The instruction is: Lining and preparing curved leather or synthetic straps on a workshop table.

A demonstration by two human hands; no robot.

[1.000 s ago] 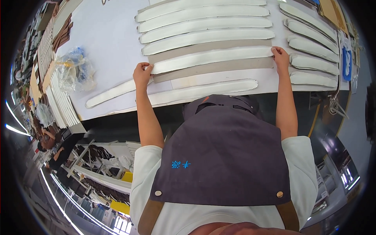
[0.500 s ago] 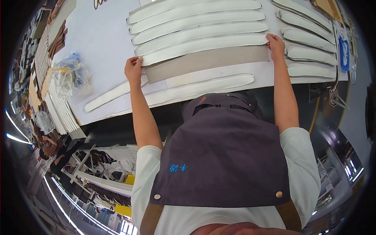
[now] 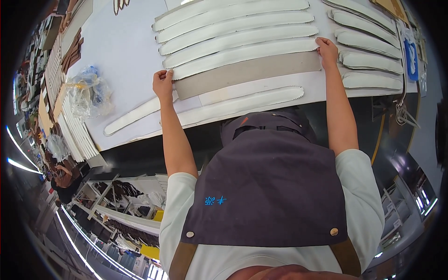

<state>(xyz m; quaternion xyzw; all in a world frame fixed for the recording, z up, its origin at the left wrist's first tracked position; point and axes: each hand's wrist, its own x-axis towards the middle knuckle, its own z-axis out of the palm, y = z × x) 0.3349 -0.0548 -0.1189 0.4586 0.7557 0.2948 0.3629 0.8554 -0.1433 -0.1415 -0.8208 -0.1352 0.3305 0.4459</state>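
Note:
Several long white strips with notched ends lie in curved rows across a grey board. The nearest white strip (image 3: 245,58) is pinched at its left end by my left hand (image 3: 163,85), thumb against fingers. At its right end, my right hand (image 3: 328,52) has thumb and fingers closed on the same strip. This strip lies nearly flat, just beyond a bare band of the grey board (image 3: 252,74). Closer to me, a loose white strip (image 3: 238,105) rests along the table edge. Another loose strip (image 3: 135,116) slants beside my left forearm.
Stacks of similar white strips (image 3: 371,63) stand on the right. A crumpled clear plastic bag (image 3: 88,95) sits on the left of the white table (image 3: 126,51), near brown pieces (image 3: 72,51). A blue plastic item (image 3: 410,58) is at the far right. Shelving (image 3: 126,212) stands behind.
The whole view has shifted slightly. Both hands stay at the two ends of the same strip, and the strips keep their arrangement.

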